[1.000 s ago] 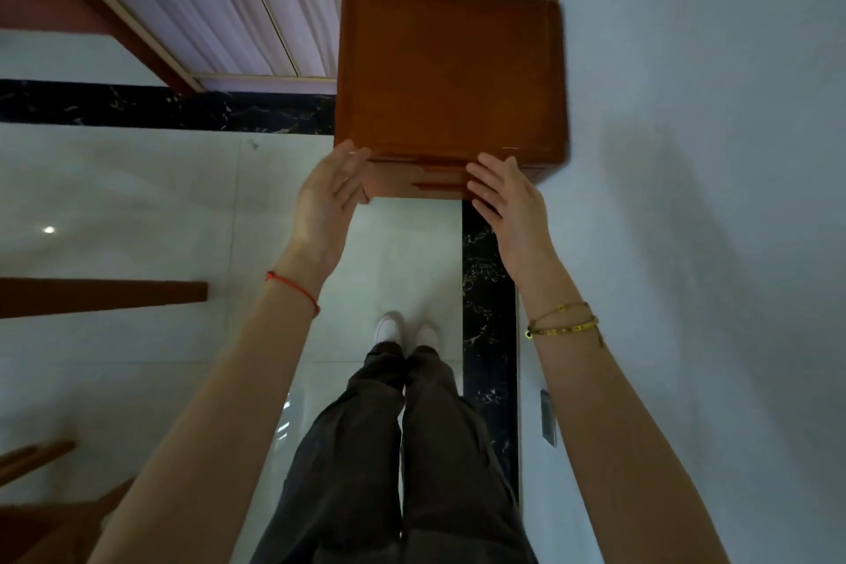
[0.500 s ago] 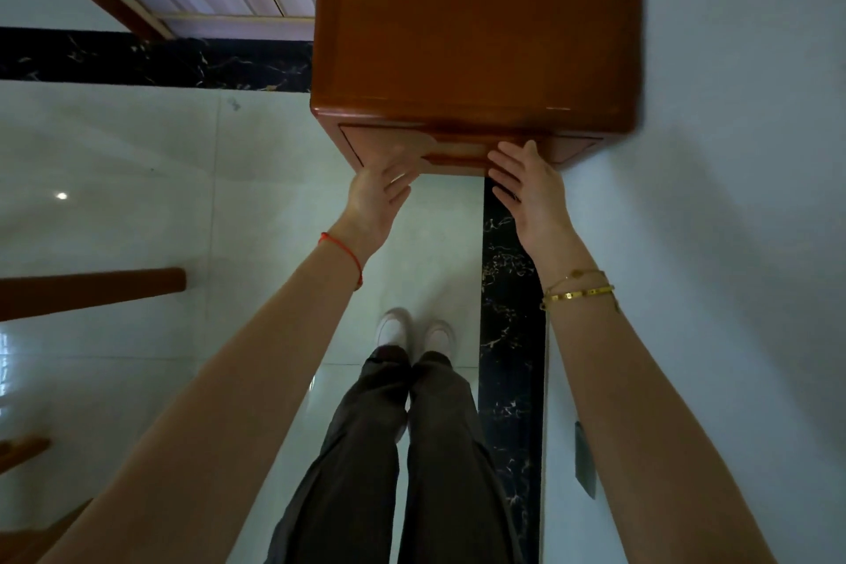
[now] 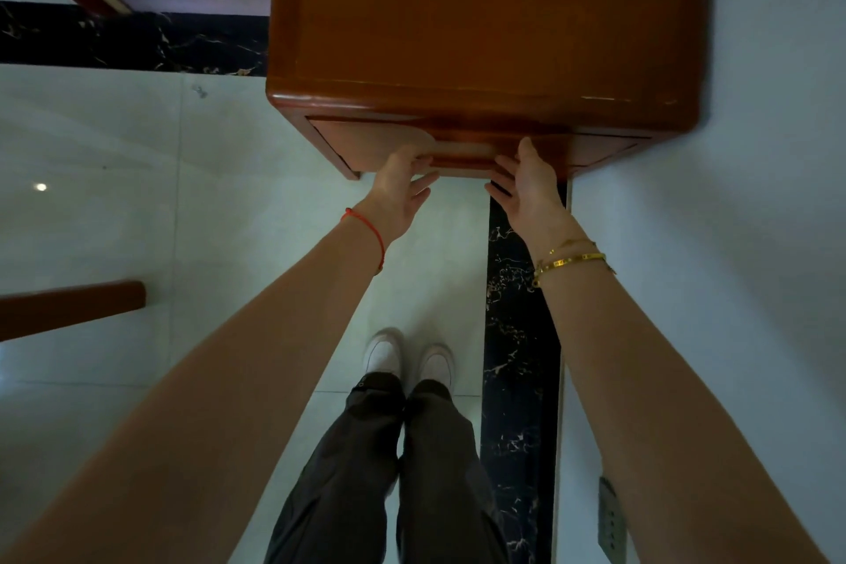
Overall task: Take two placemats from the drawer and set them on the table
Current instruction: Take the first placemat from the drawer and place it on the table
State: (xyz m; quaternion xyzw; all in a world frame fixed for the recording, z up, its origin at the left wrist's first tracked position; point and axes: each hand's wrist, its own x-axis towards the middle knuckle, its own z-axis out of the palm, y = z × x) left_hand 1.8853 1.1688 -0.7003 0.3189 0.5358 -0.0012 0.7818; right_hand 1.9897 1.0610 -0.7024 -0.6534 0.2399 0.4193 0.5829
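Note:
A brown wooden cabinet [image 3: 480,14] stands against the wall, seen from above. Its top drawer [image 3: 361,142] is shut, with a pale handle recess [image 3: 462,150] in the middle of the front. My left hand [image 3: 398,188] touches the drawer front at the recess's left end, fingers apart. At the right end my right hand [image 3: 526,188] rests with its thumb up against the front and its fingers spread. Neither hand holds anything. No placemats are visible.
A pale wall [image 3: 732,243] runs along the right, with a socket [image 3: 611,517] low down. A black marble strip [image 3: 522,357] borders the glossy white floor. My feet [image 3: 407,357] stand in front of the cabinet. A wooden furniture edge [image 3: 68,307] juts in at the left.
I have come closer to the cabinet, which now fills more of the view. Both hands dropped from the top edge to the drawer front and moved toward its handle recess.

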